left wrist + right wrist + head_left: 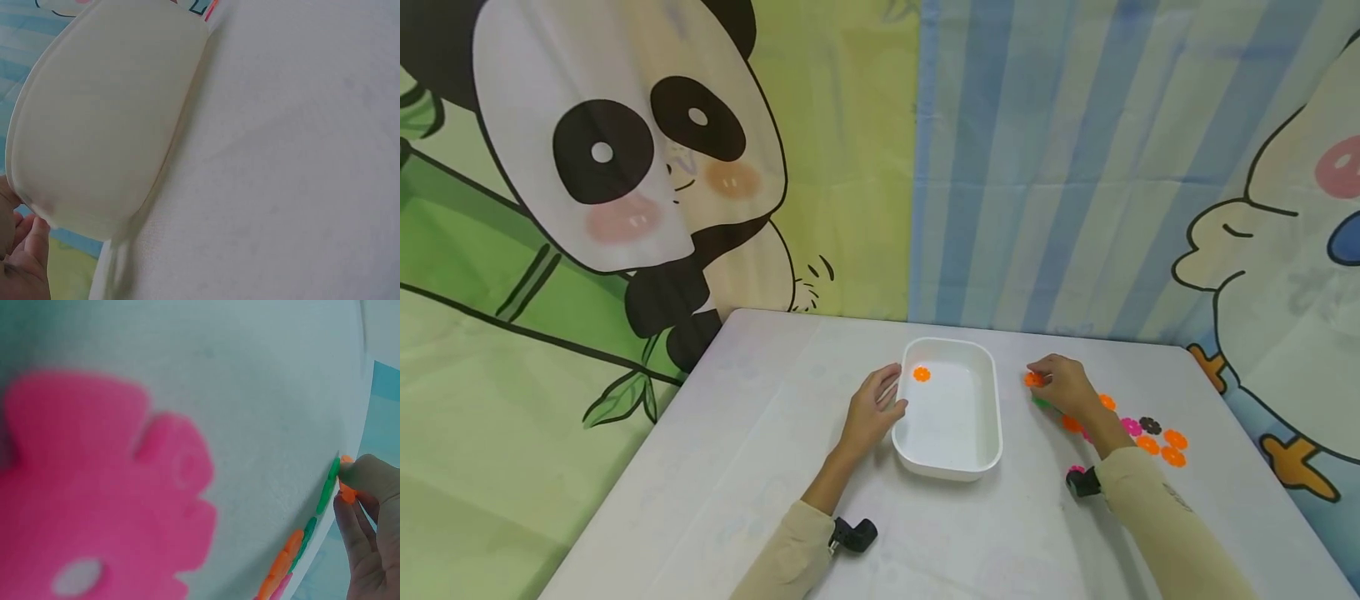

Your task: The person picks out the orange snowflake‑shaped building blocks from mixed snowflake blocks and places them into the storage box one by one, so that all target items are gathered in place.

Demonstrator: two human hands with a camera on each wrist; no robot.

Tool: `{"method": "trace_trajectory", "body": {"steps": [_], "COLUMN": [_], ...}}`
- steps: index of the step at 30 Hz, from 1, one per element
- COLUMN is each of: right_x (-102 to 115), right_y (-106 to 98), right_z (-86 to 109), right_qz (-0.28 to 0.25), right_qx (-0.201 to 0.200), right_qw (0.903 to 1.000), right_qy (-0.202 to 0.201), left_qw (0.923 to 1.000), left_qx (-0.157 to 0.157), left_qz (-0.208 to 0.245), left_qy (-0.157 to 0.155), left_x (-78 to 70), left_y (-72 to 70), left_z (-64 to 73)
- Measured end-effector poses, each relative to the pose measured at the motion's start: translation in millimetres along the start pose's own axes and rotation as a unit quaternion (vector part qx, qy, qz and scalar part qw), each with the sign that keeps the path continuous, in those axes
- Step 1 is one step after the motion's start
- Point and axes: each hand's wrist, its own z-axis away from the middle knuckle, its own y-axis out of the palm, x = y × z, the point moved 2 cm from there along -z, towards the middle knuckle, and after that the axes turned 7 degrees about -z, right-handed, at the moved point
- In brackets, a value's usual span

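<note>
1. Right hand (pixel 1066 387): fingers pinching an orange flower piece (pixel 1033 379) between thumb and fingertips, off to the right of the white tub. A green flower piece (pixel 1041 402) is just beside it, partly covered by the hand from up here.
2. Left hand (pixel 871 408): up against the left side of the white tub (pixel 947 425), thumb spread away from the fingers at the rim. Looks like it's resting there — can't tell how hard it presses.
3. Inside the tub there's one loose orange flower (pixel 922 374), lying flat near the far left corner.
4. The rest is scattered on the counter (pixel 820 358) around the right forearm: more orange flowers (pixel 1176 439), a pink flower (pixel 1131 427) touching or nearly touching a black flower (pixel 1150 426), and another pink one (pixel 1077 468) half hidden by the wrist camera (pixel 1082 482).
5. Behind it all — a big cartoon panda (pixel 625 150) on the backdrop.
</note>
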Motion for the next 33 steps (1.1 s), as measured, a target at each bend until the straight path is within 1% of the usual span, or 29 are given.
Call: {"method": "trace_trajectory", "body": {"steps": [4, 11, 14, 16, 18, 21, 24, 29, 31, 33], "right_x": [3, 4, 6, 9, 16, 30, 47, 71, 79, 87], "right_y": [-1, -2, -4, -6, -7, -9, -8, -2, 1, 6], "right_z": [1.5, 0.5, -0.4, -1.2, -2.8, -6.3, -9.3, -14.5, -16.8, -18.8], "right_qz": [0.003, 0.015, 0.001, -0.011, -0.024, -0.041, -0.068, -0.108, -0.121, -0.13], "right_qx": [0.013, 0.024, 0.015, 0.0, -0.024, -0.057, -0.078, -0.088, -0.083, -0.079], "right_qw": [0.9999, 0.999, 0.9985, 0.9985, 0.9986, 0.9975, 0.9945, 0.9882, 0.9865, 0.9856], "right_qy": [0.006, 0.035, 0.053, 0.053, 0.041, 0.011, -0.012, -0.064, -0.074, -0.074], "left_qw": [1.0, 1.0, 1.0, 1.0, 0.9999, 0.9999, 0.9999, 1.0, 1.0, 1.0], "left_qx": [0.003, 0.003, -0.003, -0.004, -0.008, -0.01, -0.012, -0.009, -0.006, -0.004], "left_qz": [-0.002, -0.005, -0.006, -0.008, -0.007, -0.005, -0.001, -0.003, -0.003, 0.002], "left_qy": [0.0, 0.002, 0.0, -0.003, -0.003, -0.001, -0.001, 0.0, -0.001, -0.002], "left_x": [-0.2, 1.0, 1.4, 1.1, 1.0, 0.6, 0.2, 1.3, 3.7, 8.8], "left_y": [0.4, -0.2, 0.4, 0.4, 0.4, -0.2, -0.4, 0.2, 0.8, 1.7], "left_z": [0.2, -0.1, -0.6, -0.7, -1.1, -1.4, -1.2, -1.6, -2.3, -3.7]}}
